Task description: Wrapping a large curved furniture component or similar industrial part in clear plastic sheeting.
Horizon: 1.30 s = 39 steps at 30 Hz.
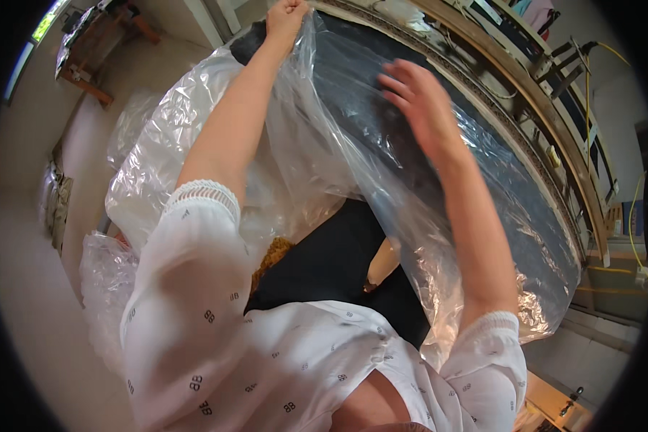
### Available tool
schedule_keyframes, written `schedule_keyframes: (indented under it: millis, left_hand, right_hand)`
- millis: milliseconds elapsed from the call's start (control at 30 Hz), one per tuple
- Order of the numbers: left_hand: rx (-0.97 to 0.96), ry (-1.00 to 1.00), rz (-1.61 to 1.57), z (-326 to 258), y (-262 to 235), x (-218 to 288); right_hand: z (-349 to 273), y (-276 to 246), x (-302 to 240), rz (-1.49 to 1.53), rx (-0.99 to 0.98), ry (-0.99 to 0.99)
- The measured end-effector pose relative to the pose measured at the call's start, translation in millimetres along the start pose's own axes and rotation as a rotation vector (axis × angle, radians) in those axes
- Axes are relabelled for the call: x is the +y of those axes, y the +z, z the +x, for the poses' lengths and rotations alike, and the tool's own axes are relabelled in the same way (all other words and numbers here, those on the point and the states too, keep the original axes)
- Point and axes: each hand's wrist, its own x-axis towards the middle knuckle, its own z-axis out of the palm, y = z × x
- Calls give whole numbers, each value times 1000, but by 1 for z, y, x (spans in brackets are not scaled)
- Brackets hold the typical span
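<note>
My left hand (286, 23) is raised at the top of the view, its fingers closed on a clear plastic sheet (295, 93) that hangs down from it in folds. To the right, my right hand (426, 108) hovers over or lightly touches a dark, flat surface (353, 65); its fingers are stretched out, slightly smeared by motion, with nothing in them. Some of the clear film lies over that dark surface, giving it a shine. Whether the right palm touches the film I cannot tell. More loose plastic (173, 137) bulges on the left and drops toward my lap.
A long wooden rail (540, 108) and a metal frame with cables curve along the right. A yellow cord (590, 93) hangs there. At the far left stands a wooden table (86, 79). Crumpled plastic (108, 288) lies on the floor by my left side.
</note>
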Motion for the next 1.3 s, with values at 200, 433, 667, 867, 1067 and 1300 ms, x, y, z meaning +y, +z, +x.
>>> schedule_keyframes:
  millis: [200, 433, 667, 867, 1067, 1300]
  left_hand:
    - [-6, 18, 44, 4, 16, -3]
    - [65, 55, 128, 3, 2, -11]
    - [22, 123, 403, 0, 31, -9]
    - [56, 156, 486, 46, -37, -38]
    - [-199, 300, 598, 51, -12, -48]
    - [-1, 397, 938, 44, -43, -46]
  right_hand:
    - [74, 51, 38, 249, -243, 373]
    - [-73, -3, -45, -214, -610, 257]
    - [-302, -111, -154, -18, -457, -545]
    - [-486, -120, -194, -246, 214, -943]
    - [-671, -165, -235, -1273, 1442, 259]
    - [-577, -248, -311, -2768, 1644, -133]
